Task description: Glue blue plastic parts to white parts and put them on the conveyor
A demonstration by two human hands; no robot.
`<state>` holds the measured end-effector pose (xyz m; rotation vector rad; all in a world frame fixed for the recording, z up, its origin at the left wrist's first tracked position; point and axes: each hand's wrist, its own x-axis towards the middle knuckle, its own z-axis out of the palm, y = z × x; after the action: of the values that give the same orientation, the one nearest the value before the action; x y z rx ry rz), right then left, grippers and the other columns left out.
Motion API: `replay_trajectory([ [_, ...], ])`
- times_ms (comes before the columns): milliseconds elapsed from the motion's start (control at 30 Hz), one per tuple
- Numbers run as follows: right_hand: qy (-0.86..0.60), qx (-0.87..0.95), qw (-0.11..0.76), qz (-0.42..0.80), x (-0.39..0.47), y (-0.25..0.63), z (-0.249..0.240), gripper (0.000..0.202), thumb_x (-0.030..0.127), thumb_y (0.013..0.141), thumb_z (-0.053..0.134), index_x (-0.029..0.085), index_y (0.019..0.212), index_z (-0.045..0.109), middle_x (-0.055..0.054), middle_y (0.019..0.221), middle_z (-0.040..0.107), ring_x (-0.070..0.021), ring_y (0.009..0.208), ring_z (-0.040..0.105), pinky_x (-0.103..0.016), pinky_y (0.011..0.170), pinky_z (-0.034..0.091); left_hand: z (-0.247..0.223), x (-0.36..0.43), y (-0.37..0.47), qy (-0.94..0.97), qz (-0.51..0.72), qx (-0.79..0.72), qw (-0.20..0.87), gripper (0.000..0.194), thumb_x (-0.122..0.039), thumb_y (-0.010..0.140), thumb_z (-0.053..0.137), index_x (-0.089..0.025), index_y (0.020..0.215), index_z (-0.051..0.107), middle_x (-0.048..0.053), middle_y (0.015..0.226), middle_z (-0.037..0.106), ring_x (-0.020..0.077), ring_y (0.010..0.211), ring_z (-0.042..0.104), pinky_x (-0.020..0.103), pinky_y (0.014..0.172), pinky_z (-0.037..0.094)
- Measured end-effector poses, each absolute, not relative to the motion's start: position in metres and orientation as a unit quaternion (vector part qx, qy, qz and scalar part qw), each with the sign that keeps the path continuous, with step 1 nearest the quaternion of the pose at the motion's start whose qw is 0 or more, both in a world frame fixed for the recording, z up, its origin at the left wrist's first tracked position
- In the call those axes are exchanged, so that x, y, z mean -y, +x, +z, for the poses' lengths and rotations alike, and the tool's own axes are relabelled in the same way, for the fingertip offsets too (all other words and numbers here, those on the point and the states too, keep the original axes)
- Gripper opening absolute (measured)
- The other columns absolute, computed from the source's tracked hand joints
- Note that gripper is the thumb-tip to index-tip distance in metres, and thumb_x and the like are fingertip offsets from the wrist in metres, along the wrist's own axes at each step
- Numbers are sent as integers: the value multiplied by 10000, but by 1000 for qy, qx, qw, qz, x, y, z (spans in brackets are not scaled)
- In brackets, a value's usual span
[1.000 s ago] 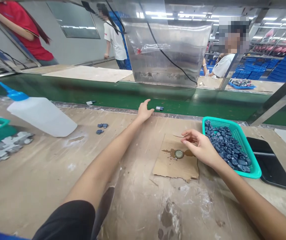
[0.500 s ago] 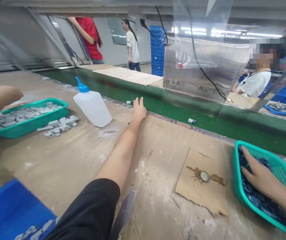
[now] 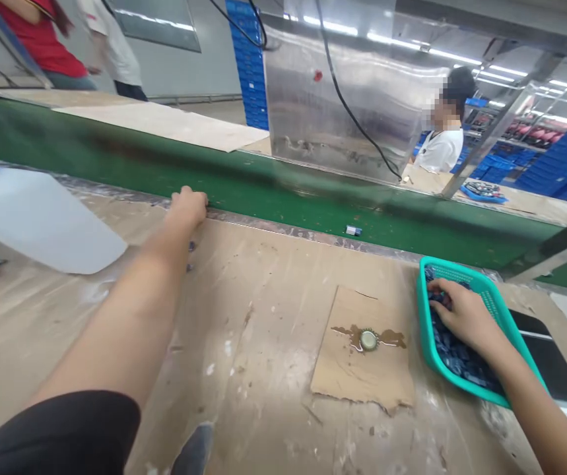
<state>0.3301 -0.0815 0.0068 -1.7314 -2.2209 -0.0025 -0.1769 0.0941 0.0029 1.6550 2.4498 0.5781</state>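
Clearly, my right hand [image 3: 466,318] was the nearer one to the small dark-blue plastic pieces [image 3: 461,364], its bent fingers among them by the far left corner of the teal mesh basket [image 3: 426,336], whose long axis slanted from far left to near right. Whether it pinched one, I couldn't tell. My left hand [image 3: 191,206] curled at the tabletop's [image 3: 263,330] far edge beside the green belt [image 3: 283,198], well left of the basket, its grip hidden.
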Motion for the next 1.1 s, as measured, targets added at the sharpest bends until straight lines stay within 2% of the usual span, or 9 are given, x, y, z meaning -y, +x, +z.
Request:
replay_trajectory([
  [133, -661, 733, 156, 34, 84, 331, 15, 210, 153, 648, 542, 188, 849, 594, -31, 723, 624, -229, 605, 578, -309, 544, 431, 21, -74, -153, 575, 222, -784, 81, 187, 57, 669, 537, -102, 649, 441, 23, 753, 400, 279, 1090, 398, 438, 979, 296],
  [300, -706, 684, 169, 72, 87, 334, 20, 264, 59, 631, 544, 164, 858, 631, -45, 728, 634, -231, 668, 590, -307, 598, 433, 34, -42, -91, 587, 322, -737, 91, 172, -71, 790, 433, -166, 921, 493, -15, 694, 496, 163, 903, 539, 321, 886, 410],
  [367, -714, 665, 210, 60, 88, 335, 22, 235, 80, 638, 544, 156, 838, 638, -56, 713, 623, -242, 670, 583, -327, 608, 437, 36, -21, -59, 554, 395, -709, 185, 261, -63, 806, 346, -168, 1009, 472, -10, 694, 553, 125, 727, 578, 281, 747, 476],
  [433, -684, 661, 290, 105, 91, 332, 24, 203, 158, 664, 554, 163, 847, 641, -48, 702, 610, -228, 622, 572, -335, 583, 450, 36, 6, -29, 486, 482, -614, 393, 256, -58, 789, 357, -152, 980, 499, 18, 716, 590, 105, 642, 577, 259, 674, 492],
  [500, -606, 658, 383, 232, 95, 325, 27, 208, 288, 693, 581, 175, 859, 637, -34, 700, 602, -206, 581, 565, -329, 556, 472, 34, 35, -3, 423, 494, -500, 573, 170, -75, 779, 416, -131, 875, 545, 53, 755, 608, 91, 621, 569, 230, 643, 489],
  [600, -497, 631, 440, 401, 106, 303, 29, 313, 417, 665, 661, 171, 854, 620, -32, 715, 604, -202, 608, 588, -323, 587, 501, 29, 68, 23, 379, 456, -397, 700, 103, -116, 791, 478, -119, 798, 581, 76, 812, 611, 76, 618, 552, 193, 594, 469],
  [700, -471, 661, 394, 430, 115, 276, 25, 302, 398, 671, 670, 158, 843, 606, -41, 709, 612, -210, 629, 599, -328, 614, 501, 22, 84, 35, 373, 430, -360, 739, 102, -86, 733, 577, -127, 824, 598, 29, 779, 596, 45, 597, 525, 165, 570, 427],
  [833, -446, 796, 274, 304, 119, 252, 17, 149, 286, 740, 538, 174, 812, 606, -51, 748, 632, -211, 666, 594, -323, 627, 465, 12, 87, 38, 384, 387, -375, 750, 250, -30, 695, 602, -120, 928, 610, -28, 637, 544, 22, 547, 504, 163, 593, 400],
  [1100, -425, 872, 183, 158, 120, 246, 9, 133, 158, 746, 457, 191, 872, 482, -34, 732, 587, -203, 667, 573, -281, 589, 416, 5, 86, 44, 420, 374, -355, 747, 153, -84, 704, 624, -101, 856, 628, 71, 889, 641, 85, 694, 599, 247, 766, 440],
])
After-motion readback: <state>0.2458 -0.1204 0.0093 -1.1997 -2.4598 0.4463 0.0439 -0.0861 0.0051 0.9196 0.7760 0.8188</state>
